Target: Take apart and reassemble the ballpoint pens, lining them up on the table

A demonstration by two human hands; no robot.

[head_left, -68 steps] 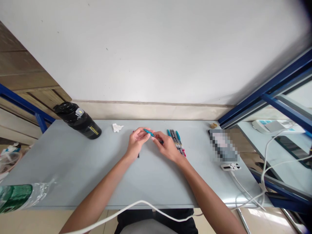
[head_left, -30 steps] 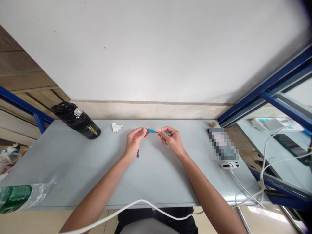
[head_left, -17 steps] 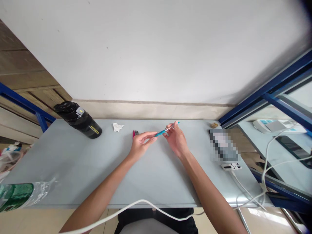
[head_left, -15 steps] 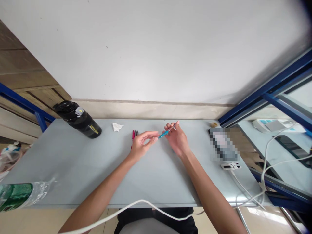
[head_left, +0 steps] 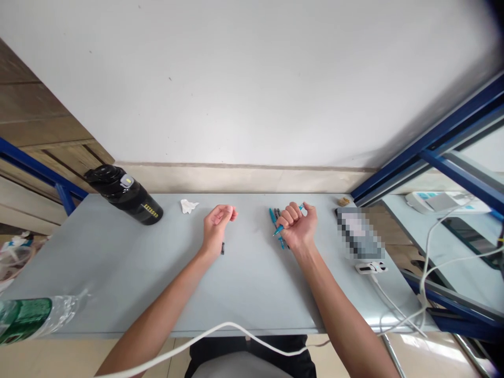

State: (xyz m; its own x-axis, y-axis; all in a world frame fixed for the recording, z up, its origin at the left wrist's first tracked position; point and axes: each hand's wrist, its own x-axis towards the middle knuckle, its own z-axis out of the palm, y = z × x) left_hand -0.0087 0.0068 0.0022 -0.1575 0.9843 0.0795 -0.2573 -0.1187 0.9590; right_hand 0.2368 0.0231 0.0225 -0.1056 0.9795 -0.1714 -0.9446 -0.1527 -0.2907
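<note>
My right hand (head_left: 298,226) is closed round a blue pen (head_left: 278,230), its tip pointing down and left and its other end at my thumb. Beside and partly under that hand, more pens lie on the table, among them a blue one (head_left: 272,214) and dark ones. My left hand (head_left: 218,226) hovers over the table further left, fingers curled in; whether they hold anything is hidden. A short dark pen end (head_left: 222,248) shows just beneath it.
On the grey table (head_left: 244,294) a black bottle (head_left: 132,197) and crumpled tissue (head_left: 189,206) lie to the left. A green-labelled bottle (head_left: 27,317) is at the near left. A blurred phone (head_left: 360,233), a white device (head_left: 371,268) and cables are right.
My hands have moved apart, and my left hand no longer touches the blue pen. My right hand has wrapped its fingers round it. Pens beside my right hand have come into view.
</note>
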